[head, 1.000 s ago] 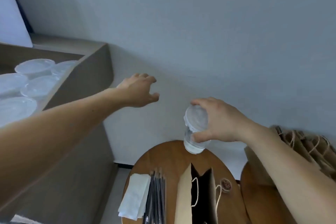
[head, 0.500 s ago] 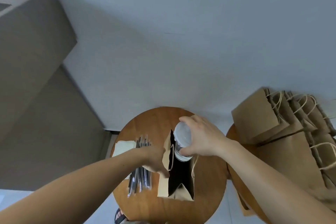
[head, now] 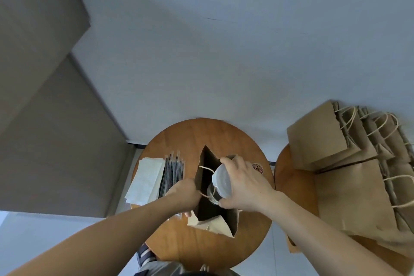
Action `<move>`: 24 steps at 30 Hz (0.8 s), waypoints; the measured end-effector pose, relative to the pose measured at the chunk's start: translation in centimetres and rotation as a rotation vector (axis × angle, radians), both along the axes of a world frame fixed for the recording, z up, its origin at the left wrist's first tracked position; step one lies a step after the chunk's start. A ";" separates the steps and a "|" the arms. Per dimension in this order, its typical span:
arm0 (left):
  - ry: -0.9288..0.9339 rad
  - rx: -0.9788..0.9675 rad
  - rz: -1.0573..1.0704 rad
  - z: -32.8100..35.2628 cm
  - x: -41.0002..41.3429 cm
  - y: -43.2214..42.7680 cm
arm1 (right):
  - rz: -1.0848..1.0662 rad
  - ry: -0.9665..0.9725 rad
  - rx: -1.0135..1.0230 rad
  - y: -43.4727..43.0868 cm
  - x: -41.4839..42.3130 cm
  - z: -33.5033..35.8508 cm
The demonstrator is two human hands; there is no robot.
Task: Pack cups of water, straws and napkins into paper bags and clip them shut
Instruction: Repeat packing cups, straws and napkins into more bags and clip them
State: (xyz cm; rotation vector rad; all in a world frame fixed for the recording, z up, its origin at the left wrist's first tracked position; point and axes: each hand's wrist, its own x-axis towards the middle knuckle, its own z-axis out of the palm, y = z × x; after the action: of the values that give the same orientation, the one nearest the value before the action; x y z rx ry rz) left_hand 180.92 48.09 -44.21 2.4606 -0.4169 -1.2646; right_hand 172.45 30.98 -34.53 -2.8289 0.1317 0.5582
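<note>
Two hands share one job at the middle of the round table (head: 201,136). The left hand (head: 183,192) curls its fingers over the left rim of the standing paper bag (head: 231,222), pinching it by the cord handle, probably to keep the mouth wide and the bag from tipping. The right hand (head: 244,186) wraps fingers and thumb around the lidded clear cup (head: 220,182), which hangs tilted in the bag's mouth and is not yet set down inside. Gripping it by the side lets the hand lower it past the rim.

Napkins (head: 147,177) lie at the table's left edge, with the straws (head: 173,172) just beside them toward the bag, handy for the left hand. Spare bags (head: 349,177) are stacked on a second table (head: 293,181) to the right.
</note>
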 end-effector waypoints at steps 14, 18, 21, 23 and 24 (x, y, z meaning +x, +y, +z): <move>0.080 -0.062 0.273 -0.6 -0.9 1.6 | 0.191 0.205 -0.320 2.5 0.9 -4.6; 0.198 -0.115 0.313 0.7 -2.1 1.4 | -0.038 0.377 -0.231 3.2 2.8 -8.4; 0.273 -0.137 0.322 1.4 -2.9 1.0 | -0.166 0.381 -0.182 4.5 3.7 -11.5; 0.302 -0.161 0.356 1.9 -3.0 0.9 | -0.267 0.364 -0.141 5.0 3.7 -13.2; 0.306 -0.169 0.375 2.0 -2.9 1.0 | -0.301 0.348 -0.125 5.1 3.6 -13.8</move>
State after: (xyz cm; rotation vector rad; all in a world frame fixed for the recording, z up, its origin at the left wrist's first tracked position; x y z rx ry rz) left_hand 177.99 49.06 -42.22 2.0372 0.0185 -1.3466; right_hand 176.05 36.07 -48.33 -2.7227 0.6649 0.9911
